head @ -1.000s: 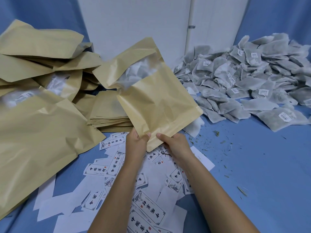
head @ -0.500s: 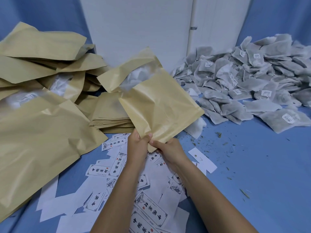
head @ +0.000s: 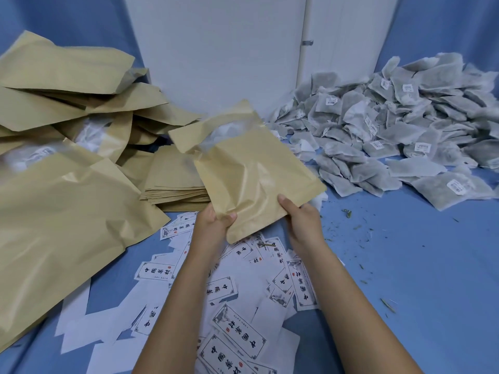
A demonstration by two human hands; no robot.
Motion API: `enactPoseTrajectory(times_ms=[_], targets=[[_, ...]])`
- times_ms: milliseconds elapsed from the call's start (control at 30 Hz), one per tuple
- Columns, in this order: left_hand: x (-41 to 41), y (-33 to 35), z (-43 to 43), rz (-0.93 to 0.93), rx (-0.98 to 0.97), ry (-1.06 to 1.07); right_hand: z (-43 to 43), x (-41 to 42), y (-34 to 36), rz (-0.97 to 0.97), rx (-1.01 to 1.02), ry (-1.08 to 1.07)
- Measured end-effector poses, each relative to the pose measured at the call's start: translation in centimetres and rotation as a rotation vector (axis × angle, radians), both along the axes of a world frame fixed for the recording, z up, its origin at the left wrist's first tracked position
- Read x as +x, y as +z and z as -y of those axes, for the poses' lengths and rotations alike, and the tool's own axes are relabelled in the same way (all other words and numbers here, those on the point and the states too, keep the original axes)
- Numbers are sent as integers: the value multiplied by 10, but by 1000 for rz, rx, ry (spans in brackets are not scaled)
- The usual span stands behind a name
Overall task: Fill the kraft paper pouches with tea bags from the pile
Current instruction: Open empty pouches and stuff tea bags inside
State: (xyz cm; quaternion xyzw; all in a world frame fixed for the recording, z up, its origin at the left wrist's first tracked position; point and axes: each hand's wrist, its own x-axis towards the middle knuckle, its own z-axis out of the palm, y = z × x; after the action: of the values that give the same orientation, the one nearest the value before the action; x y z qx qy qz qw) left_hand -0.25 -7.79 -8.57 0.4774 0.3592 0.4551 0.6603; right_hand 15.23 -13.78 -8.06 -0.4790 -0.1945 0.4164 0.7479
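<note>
Kraft paper pouch (head: pixel 256 182) is held above the blue counter (head: pixel 418 279) by its near end, in both hands. The left hand (head: pixel 213 225) pinches the near left corner with the thumb on the front face. The right hand (head: pixel 302 220) grips the near right edge, thumb also on top. The pouch tilts away from the person, and its clear window at the far end shows something white inside. Under the pouch's near end, printed white labels (head: pixel 237 338) lie scattered. Just left of the pouch sits a stack of flat pouches (head: pixel 175 184), and further left a heap of bulging pouches (head: pixel 67 117). Right of the pouch spreads the tea bag pile (head: pixel 391 136), with loose tea crumbs (head: pixel 348 211) on the counter near the pouch's right corner.
</note>
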Motion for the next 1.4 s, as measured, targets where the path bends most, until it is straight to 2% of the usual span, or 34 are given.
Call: enactPoseTrajectory(times_ms=[67, 133, 233, 300, 433, 500, 633, 767, 1100, 1167, 1200, 1267, 1300, 1333, 1400], targets=[[0, -1, -1, -32, 16, -41, 1, 5, -3, -90, -39, -50], [0, -3, -2, -37, 18, -49, 0, 6, -5, -113, -73, -8], [-7, -3, -6, 25, -25, -95, 0, 12, 2, -217, -28, 43], [-12, 1, -8, -29, 13, -107, 0, 17, 4, -262, -25, 18], [-27, 10, -13, -53, 61, -100, 0, 11, 11, 7, -111, 22], [-44, 19, -23, -71, 98, -64, -5, -3, 18, 36, -88, 55], [-84, 51, -43, -105, 183, 48, -31, -42, 40, -25, -27, 97], [-125, 82, -46, -176, 252, 229, -64, -92, 61, -56, -24, 132], [-241, 119, -62, -300, 208, 478, -125, -212, 86, -121, -73, 291], [-263, 137, -74, -235, 186, 519, -147, -236, 106, -185, -27, 359], [-274, 154, -83, -127, 191, 538, -160, -249, 126, -274, 62, 430], [-300, 197, -104, 227, 249, 481, -179, -271, 177, -484, 311, 637], [-314, 220, -113, 365, 262, 428, -186, -279, 201, -516, 394, 748], [-328, 238, -120, 423, 257, 405, -190, -286, 219, -439, 411, 822], [-348, 254, -127, 301, 242, 470, -195, -296, 233, -89, 338, 904]])
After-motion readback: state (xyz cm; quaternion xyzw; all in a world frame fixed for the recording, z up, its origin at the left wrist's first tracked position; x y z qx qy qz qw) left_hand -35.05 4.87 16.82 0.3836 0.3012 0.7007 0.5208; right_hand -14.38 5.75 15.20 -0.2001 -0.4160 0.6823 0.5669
